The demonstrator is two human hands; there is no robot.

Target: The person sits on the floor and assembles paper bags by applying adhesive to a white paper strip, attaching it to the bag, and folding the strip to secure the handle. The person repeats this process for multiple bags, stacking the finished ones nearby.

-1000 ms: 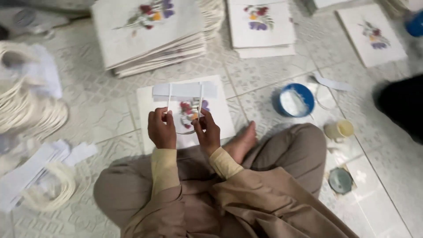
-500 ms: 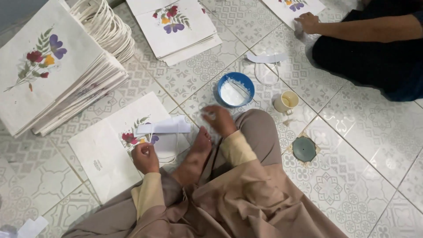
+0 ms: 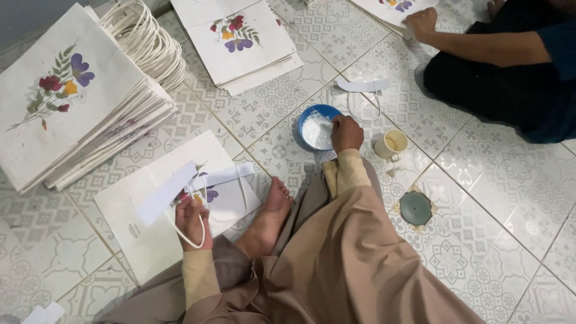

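Note:
I sit on a tiled floor with my bare foot (image 3: 267, 219) out in front. My left hand (image 3: 192, 221) holds a white paper strip with a cord handle (image 3: 165, 195) above a white paper bag (image 3: 150, 240) with a flower print lying flat on the floor. My right hand (image 3: 347, 132) reaches forward, its fingers dipped into a blue bowl (image 3: 309, 117) of white paste. Whether the right hand holds anything in the bowl is hidden by the fingers.
A tall stack of flower-printed bags (image 3: 66, 114) with cord handles lies at left, and a smaller stack (image 3: 243, 42) lies ahead. A small yellow cup (image 3: 390, 144) stands right of the bowl. A round floor drain (image 3: 415, 209) is nearby. Another person (image 3: 510, 54) sits at top right.
My right hand has left the bag and reached out to the blue bowl. My left hand stays at the bag with the strip. The view has swung to the right.

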